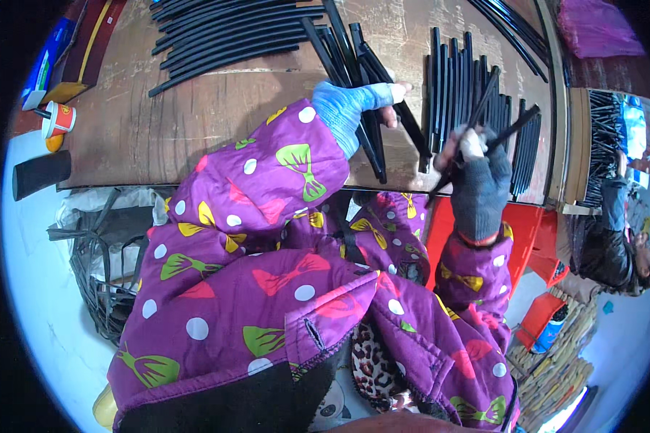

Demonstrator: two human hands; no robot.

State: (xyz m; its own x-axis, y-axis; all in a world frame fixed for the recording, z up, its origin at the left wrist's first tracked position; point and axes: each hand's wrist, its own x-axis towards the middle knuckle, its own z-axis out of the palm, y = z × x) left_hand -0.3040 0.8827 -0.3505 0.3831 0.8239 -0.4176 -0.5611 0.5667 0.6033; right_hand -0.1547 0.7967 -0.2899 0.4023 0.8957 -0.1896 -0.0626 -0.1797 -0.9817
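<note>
My left hand [350, 108], in a light blue fingerless glove, is closed around a loose bundle of slender black sticks [370, 148] that fan out above and below the fist. To its right, my right hand [480, 184] wears a dark grey glove with bare fingertips. Its fingers pinch black sticks [516, 125] that cross at an angle; how many is hidden. Just beyond that hand lies a row of similar sticks [440, 90], side by side on the wooden table [130, 137]. Another row of longer sticks [231, 45] lies at the far left.
A paper cup [59, 120] stands at the table's left edge. More long sticks [513, 36] lie at the far right, by the raised edge. Below are a red plastic stool [527, 231] and a bag with black strips [108, 252]. Another person [614, 245] works at the right.
</note>
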